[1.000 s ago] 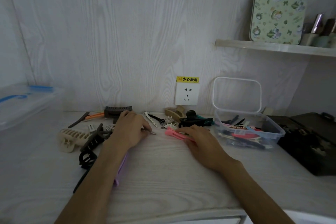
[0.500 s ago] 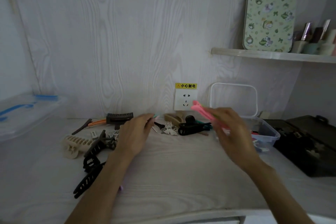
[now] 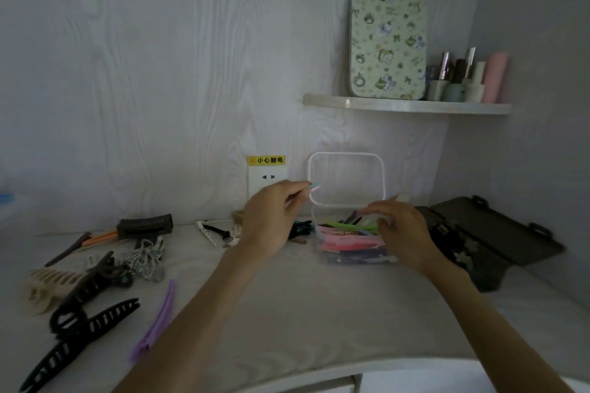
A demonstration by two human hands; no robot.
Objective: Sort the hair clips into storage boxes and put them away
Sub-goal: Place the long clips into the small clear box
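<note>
With your left hand (image 3: 271,220) pinching a small pastel clip (image 3: 314,187) just left of the clear storage box (image 3: 351,249), long axis pointing at it, your right hand (image 3: 399,233) hovers over the box, fingers loosely curled, empty.

A lilac clip (image 3: 157,322) lies beside black claw clips (image 3: 83,325); pink and green clips fill the clear box (image 3: 351,241). The tin (image 3: 388,45) looks pale green, perhaps floral.

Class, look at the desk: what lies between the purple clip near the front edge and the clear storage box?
In the head view, only the left forearm crosses that stretch; the desktop between the purple clip and the clear storage box is otherwise bare.
</note>
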